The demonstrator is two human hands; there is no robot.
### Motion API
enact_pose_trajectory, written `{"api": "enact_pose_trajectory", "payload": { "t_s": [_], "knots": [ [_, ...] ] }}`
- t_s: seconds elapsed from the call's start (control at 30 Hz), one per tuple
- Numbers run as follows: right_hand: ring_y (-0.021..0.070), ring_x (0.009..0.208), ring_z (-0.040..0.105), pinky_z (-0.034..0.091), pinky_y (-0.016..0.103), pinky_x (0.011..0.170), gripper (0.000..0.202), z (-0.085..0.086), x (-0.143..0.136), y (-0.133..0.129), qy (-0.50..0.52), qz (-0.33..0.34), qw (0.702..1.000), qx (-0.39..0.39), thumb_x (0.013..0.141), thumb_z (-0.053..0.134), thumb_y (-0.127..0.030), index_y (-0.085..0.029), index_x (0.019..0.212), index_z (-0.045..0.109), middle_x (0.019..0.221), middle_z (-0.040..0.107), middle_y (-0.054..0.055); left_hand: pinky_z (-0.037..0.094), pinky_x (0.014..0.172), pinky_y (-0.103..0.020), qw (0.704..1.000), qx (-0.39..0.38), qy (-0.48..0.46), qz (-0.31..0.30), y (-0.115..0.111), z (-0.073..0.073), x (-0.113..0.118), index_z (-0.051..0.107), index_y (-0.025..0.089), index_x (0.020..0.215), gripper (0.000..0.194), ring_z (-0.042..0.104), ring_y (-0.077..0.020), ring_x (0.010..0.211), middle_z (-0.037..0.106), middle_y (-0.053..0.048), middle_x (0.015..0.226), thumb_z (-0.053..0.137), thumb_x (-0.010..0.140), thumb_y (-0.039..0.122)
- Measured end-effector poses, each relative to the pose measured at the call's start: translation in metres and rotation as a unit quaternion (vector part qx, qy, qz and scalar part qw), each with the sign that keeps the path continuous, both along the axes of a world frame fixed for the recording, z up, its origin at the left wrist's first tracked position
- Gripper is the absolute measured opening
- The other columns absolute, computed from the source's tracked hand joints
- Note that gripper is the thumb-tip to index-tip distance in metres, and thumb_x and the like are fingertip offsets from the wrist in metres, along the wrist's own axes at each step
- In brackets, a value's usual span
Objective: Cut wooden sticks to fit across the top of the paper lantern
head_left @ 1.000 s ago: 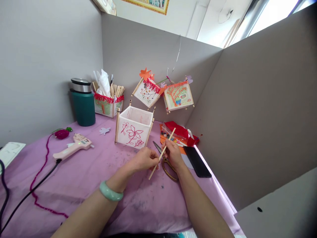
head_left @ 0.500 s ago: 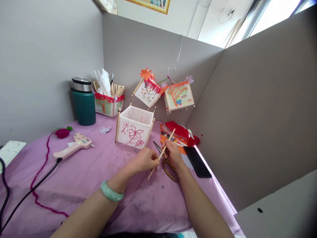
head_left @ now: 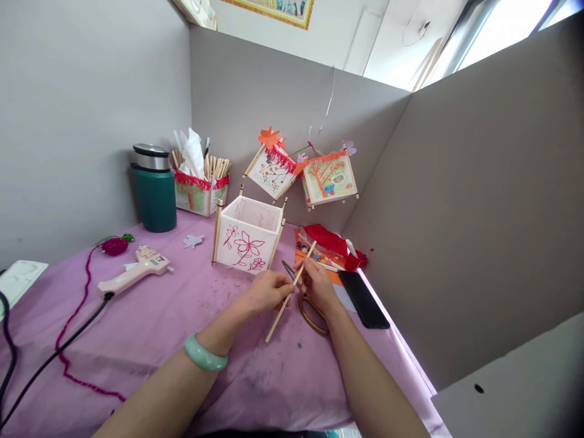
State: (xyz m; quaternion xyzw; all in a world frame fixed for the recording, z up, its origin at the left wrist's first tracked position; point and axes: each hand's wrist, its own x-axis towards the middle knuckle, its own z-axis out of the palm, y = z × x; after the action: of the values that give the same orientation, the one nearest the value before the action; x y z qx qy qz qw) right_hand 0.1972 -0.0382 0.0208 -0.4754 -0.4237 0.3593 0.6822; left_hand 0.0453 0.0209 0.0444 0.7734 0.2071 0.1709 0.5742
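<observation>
A thin wooden stick [head_left: 276, 326] slants between my two hands, its lower end over the purple cloth. My left hand [head_left: 270, 291] pinches it near the middle. My right hand [head_left: 316, 285] grips its upper part, and the tip sticks out above the fingers. Brass-handled scissors [head_left: 314, 316] lie partly beneath my right hand, with the blades showing between the hands. Just behind my hands stands a white fabric box [head_left: 247, 243] with stick corners and red flowers drawn on its front; its top is open.
A glue gun [head_left: 137, 269], magenta cord [head_left: 85, 292] and green flask [head_left: 155, 198] are at left. A stick-filled holder [head_left: 196, 193] stands behind. Two decorated boxes [head_left: 272, 169] [head_left: 329, 176] hang at the back. A black phone [head_left: 364, 299] and red cloth [head_left: 325, 239] lie at right.
The stick has slid down and to the left through my hands, so more of it shows below my left hand. My left hand has shifted slightly upward.
</observation>
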Motion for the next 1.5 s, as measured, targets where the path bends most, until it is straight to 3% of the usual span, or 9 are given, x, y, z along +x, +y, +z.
{"api": "enact_pose_trajectory", "payload": {
  "t_s": [0.13, 0.33, 0.63, 0.9, 1.1, 1.3, 1.4, 1.5],
  "knots": [
    [0.0056, 0.035, 0.038, 0.025, 0.017, 0.033, 0.029, 0.003, 0.002, 0.0, 0.028, -0.012, 1.0, 0.006, 0.079, 0.063, -0.045, -0.017, 0.072, 0.06, 0.046, 0.05, -0.005, 0.043, 0.046, -0.023, 1.0, -0.009, 0.005, -0.008, 0.0, -0.003, 0.001, 0.054, 0.018, 0.061, 0.02, 0.053, -0.0123, 0.045, 0.061, 0.0, 0.053, 0.049, 0.075, 0.03],
    [0.0049, 0.034, 0.039, 0.024, 0.017, 0.034, 0.03, -0.004, -0.001, 0.0, -0.011, 0.043, 0.999, -0.029, 0.082, 0.06, -0.045, -0.016, 0.075, 0.062, 0.046, 0.052, -0.004, 0.045, 0.045, -0.023, 0.999, -0.017, -0.032, 0.023, 0.003, -0.009, 0.004, 0.059, 0.018, 0.068, 0.017, 0.056, -0.0126, 0.045, 0.059, 0.002, 0.054, 0.046, 0.075, 0.027],
    [0.0048, 0.034, 0.04, 0.025, 0.017, 0.034, 0.03, -0.006, -0.002, 0.001, -0.047, 0.044, 0.997, -0.046, 0.083, 0.059, -0.045, -0.016, 0.075, 0.06, 0.047, 0.052, -0.005, 0.045, 0.043, -0.022, 0.999, 0.006, -0.019, 0.035, 0.004, -0.011, 0.005, 0.056, 0.018, 0.065, 0.019, 0.056, -0.0126, 0.044, 0.057, 0.002, 0.053, 0.047, 0.075, 0.03],
    [0.0044, 0.035, 0.04, 0.026, 0.017, 0.035, 0.032, -0.01, -0.004, 0.003, -0.072, 0.058, 0.993, -0.067, 0.084, 0.058, -0.046, -0.016, 0.073, 0.058, 0.049, 0.054, -0.005, 0.034, 0.04, -0.019, 0.988, 0.144, 0.021, 0.06, 0.003, -0.009, 0.003, 0.053, 0.018, 0.056, 0.022, 0.053, -0.0118, 0.04, 0.053, 0.002, 0.043, 0.046, 0.074, 0.029],
    [0.0053, 0.034, 0.04, 0.025, 0.017, 0.034, 0.03, -0.007, -0.001, 0.003, -0.012, 0.049, 0.998, -0.035, 0.084, 0.059, -0.045, -0.017, 0.073, 0.06, 0.046, 0.052, -0.004, 0.039, 0.042, -0.02, 0.999, 0.017, -0.007, 0.046, 0.005, -0.01, 0.005, 0.054, 0.018, 0.061, 0.023, 0.054, -0.0112, 0.04, 0.057, 0.001, 0.05, 0.045, 0.077, 0.032],
    [0.0044, 0.034, 0.037, 0.025, 0.016, 0.033, 0.03, -0.003, 0.001, 0.004, 0.06, 0.001, 0.998, -0.003, 0.079, 0.064, -0.045, -0.016, 0.073, 0.06, 0.046, 0.05, -0.005, 0.028, 0.037, -0.02, 0.998, -0.045, -0.01, -0.032, 0.004, -0.005, 0.002, 0.056, 0.017, 0.066, 0.021, 0.04, -0.0068, 0.035, 0.06, 0.002, 0.054, 0.054, 0.074, 0.036],
    [0.0036, 0.034, 0.035, 0.024, 0.016, 0.033, 0.028, 0.0, 0.004, 0.005, 0.098, -0.03, 0.995, 0.017, 0.076, 0.067, -0.043, -0.016, 0.073, 0.059, 0.046, 0.048, -0.006, 0.026, 0.038, -0.021, 0.998, -0.062, -0.007, -0.031, 0.003, -0.003, 0.0, 0.056, 0.017, 0.066, 0.022, 0.037, -0.0066, 0.037, 0.055, 0.003, 0.05, 0.057, 0.074, 0.037],
    [0.0031, 0.035, 0.033, 0.024, 0.016, 0.034, 0.027, 0.002, 0.013, 0.005, 0.133, -0.067, 0.988, 0.042, 0.073, 0.07, -0.041, -0.017, 0.073, 0.058, 0.046, 0.044, -0.008, 0.027, 0.041, -0.02, 0.994, -0.098, -0.021, -0.032, 0.004, 0.0, -0.002, 0.061, 0.015, 0.081, 0.024, 0.04, -0.0071, 0.041, 0.052, 0.005, 0.05, 0.06, 0.074, 0.038]
  ]
}}
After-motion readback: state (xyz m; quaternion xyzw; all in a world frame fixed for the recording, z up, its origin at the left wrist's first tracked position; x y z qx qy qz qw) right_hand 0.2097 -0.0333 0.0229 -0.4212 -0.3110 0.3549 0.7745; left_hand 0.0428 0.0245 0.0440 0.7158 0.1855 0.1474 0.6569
